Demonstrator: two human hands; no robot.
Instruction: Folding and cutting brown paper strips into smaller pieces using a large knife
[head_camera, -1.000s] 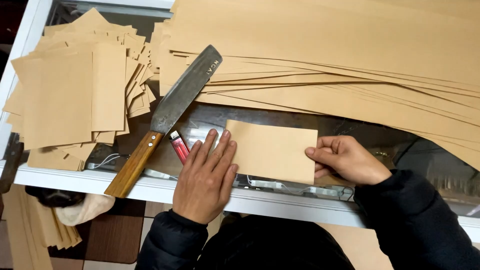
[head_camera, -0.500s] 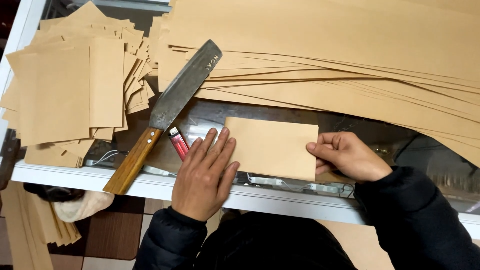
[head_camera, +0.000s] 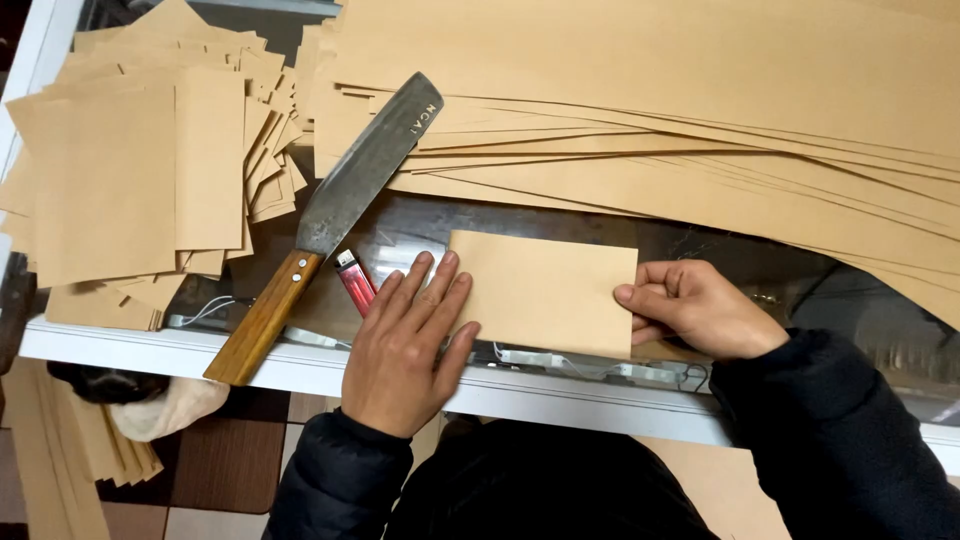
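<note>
A folded tan paper rectangle (head_camera: 545, 290) lies on the glass tabletop (head_camera: 400, 225) in front of me. My left hand (head_camera: 405, 345) rests flat with fingers spread on the paper's left edge. My right hand (head_camera: 690, 308) pinches the paper's right edge between thumb and fingers. Just left of my left hand lies a red lighter (head_camera: 354, 282). Beside that lies a large cleaver-like knife (head_camera: 330, 215) with a wooden handle, its blade pointing up and to the right.
A big stack of long tan paper sheets (head_camera: 650, 90) fills the back and right. A pile of cut tan rectangles (head_camera: 130, 180) sits at the left. The table's white front edge (head_camera: 300, 365) runs below my hands. More paper strips (head_camera: 60, 450) stand on the floor at lower left.
Both hands and the folded paper stay almost where they were; my left hand has slid slightly along the paper's left edge.
</note>
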